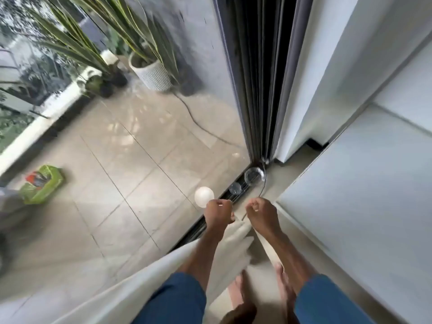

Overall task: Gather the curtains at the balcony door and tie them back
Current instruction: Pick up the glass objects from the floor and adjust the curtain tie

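Right hand [259, 212] closed, pinching the thin grey tie cord [264, 184]. Left hand [218, 212] closed, apparently on the same cord. White sheer curtain [233, 242] bunched beneath my forearms, beside the door track. Advised: keep cord taut, encircle the whole bunch, no loose folds.

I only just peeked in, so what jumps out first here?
The left grip and right grip curl low in the middle at the end of a white curtain, the right one on a thin cord. Then the spiky potted plants outside, top left.
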`<state>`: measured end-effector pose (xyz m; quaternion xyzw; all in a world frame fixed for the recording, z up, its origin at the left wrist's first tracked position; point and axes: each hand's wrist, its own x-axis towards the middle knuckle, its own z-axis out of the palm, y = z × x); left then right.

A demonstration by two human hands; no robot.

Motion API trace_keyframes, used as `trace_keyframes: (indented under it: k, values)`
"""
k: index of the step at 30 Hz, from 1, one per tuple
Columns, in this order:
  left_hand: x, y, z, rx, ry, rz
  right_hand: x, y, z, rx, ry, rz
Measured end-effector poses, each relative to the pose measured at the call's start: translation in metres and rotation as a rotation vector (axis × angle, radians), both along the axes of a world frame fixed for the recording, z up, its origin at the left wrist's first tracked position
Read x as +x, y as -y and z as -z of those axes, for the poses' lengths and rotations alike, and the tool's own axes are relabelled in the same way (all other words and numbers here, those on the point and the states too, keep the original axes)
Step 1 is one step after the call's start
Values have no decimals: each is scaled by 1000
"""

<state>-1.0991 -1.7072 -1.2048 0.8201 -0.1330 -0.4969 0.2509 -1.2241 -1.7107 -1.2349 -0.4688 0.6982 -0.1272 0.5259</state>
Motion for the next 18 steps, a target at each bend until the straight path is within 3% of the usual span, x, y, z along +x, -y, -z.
trace_keyframes:
  k: [4, 10, 12, 13, 14, 15, 16, 18]
  values:
    - [-3, 18, 131, 100, -104, 113, 17, 10, 130, 96, -19, 138]
    - [3, 62, 278, 100, -40, 168, 38, 47, 278, 154, -76, 259]
    - [7, 73, 313, 100, -85, 142, 43, 63, 315, 213, -19, 375]
    - [9, 78, 330, 83, -122, 1, 44, 69, 333, 229, 8, 457]
    - [10, 82, 340, 99, -97, 12, 44, 75, 348, 248, 38, 530]
    - [9, 78, 351, 91, 58, 193, 44, 82, 358, 267, 64, 601]
    - [11, 76, 360, 83, 33, 165, 44, 87, 369, 282, 90, 670]
    - [10, 81, 359, 111, -302, -166, 44, 98, 384, 291, 115, 767]
